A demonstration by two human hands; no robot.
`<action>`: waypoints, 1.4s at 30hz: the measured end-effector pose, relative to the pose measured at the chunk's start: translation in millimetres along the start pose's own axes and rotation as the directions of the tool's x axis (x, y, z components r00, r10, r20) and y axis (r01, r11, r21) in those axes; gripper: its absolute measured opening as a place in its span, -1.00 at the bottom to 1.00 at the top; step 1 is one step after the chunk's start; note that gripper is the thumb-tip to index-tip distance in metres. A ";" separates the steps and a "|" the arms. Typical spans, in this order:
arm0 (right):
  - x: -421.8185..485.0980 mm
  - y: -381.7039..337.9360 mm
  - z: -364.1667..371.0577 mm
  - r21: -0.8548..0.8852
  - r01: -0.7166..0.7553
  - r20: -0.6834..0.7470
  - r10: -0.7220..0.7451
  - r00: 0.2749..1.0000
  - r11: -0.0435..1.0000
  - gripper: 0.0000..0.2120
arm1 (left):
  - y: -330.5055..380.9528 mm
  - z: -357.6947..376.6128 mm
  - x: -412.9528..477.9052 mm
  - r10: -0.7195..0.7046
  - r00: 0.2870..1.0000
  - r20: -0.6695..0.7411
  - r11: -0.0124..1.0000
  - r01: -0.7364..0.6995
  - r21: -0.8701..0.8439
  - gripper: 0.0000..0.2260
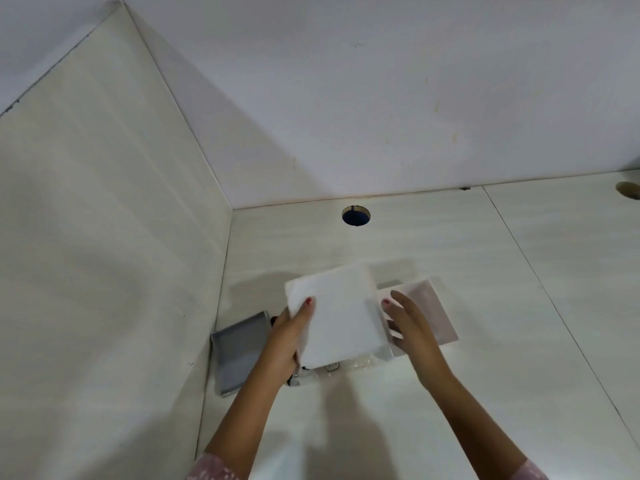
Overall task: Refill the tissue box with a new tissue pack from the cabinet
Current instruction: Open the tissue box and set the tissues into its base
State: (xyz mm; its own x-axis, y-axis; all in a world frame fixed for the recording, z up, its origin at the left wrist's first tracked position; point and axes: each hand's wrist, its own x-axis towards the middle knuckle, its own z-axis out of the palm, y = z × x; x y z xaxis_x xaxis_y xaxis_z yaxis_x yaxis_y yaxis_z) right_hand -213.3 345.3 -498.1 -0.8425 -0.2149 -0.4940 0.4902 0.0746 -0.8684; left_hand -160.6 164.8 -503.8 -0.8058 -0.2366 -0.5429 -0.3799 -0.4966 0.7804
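Two hands (287,337) (412,327), one tissue stack (341,320), one grey tray (239,355), two desk holes (356,215) (628,190).

left hand (289,336): grip closed, thumb on top | right hand (410,323): fingers extended

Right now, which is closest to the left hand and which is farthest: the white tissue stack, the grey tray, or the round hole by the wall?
1. White tissue stack: held in the left hand itself.
2. Grey tray: just to the hand's left, in the corner.
3. Round hole: farthest, up by the back wall.
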 end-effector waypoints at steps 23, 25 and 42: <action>55.1 20.2 -85.6 -0.557 -0.039 -0.326 -0.175 0.929 0.829 -0.78 | -43.8 89.3 40.0 0.230 0.961 0.151 0.544 -0.255 0.800 -0.55; 59.5 28.4 -85.3 -0.579 -0.062 -0.342 -0.174 0.924 0.813 -0.70 | -50.7 86.2 39.7 0.342 0.872 0.350 0.301 -0.454 0.839 -0.51; 39.8 13.0 -91.5 -0.925 0.235 0.168 -0.236 0.957 0.297 -0.58 | -57.8 97.3 44.7 0.018 0.807 0.590 -0.202 -0.575 0.793 -0.62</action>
State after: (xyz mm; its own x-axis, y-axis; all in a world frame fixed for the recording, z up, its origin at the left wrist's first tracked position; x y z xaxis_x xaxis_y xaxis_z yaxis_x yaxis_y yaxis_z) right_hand -260.9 426.8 -533.0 -0.8845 -0.3867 -0.2609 -0.2596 0.8727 -0.4136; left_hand -218.9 264.2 -543.0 -0.9254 0.2927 -0.2406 0.1801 0.8986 0.4002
